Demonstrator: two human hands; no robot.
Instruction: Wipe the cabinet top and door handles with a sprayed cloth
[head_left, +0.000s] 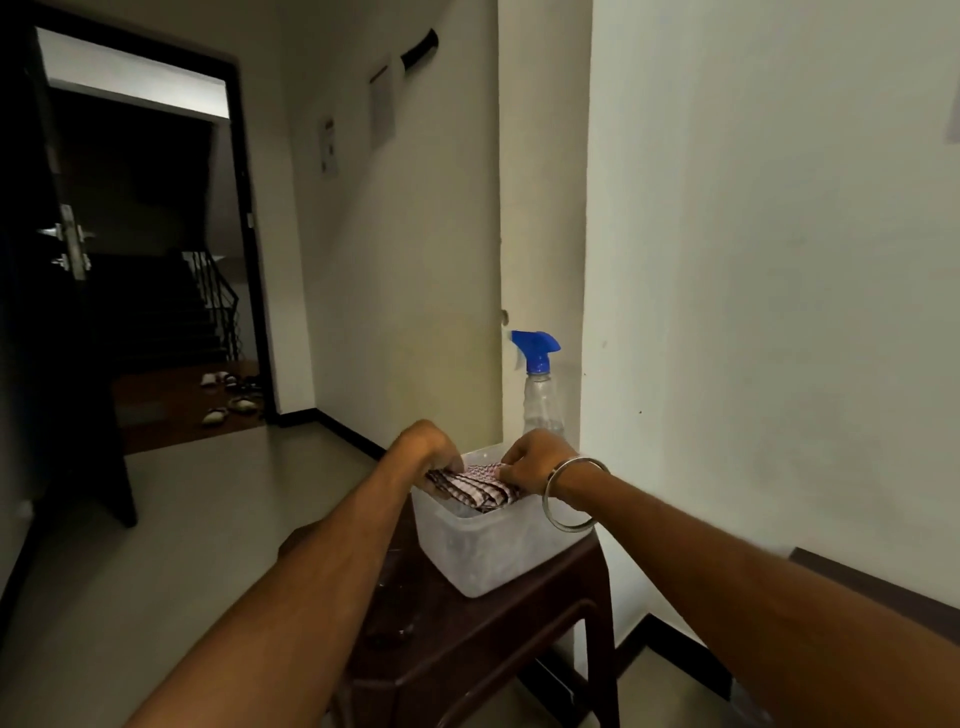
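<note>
1. Two bare forearms reach forward from the bottom edge; a metal bangle (570, 493) circles the right wrist.
2. The left hand (423, 447) and right hand (535, 460) each curl their fingers down and pinch opposite ends of a folded checked cloth (480, 486).
3. The cloth lies in the top of a translucent plastic tub (488, 551), which stands on a dark wooden stool (467, 644).
4. Just behind the tub, a clear spray bottle (540, 384) with a blue trigger stands upright near the wall corner.
5. Farther left, an open doorway (156, 249) shows dim stairs and slippers (228, 400).
</note>
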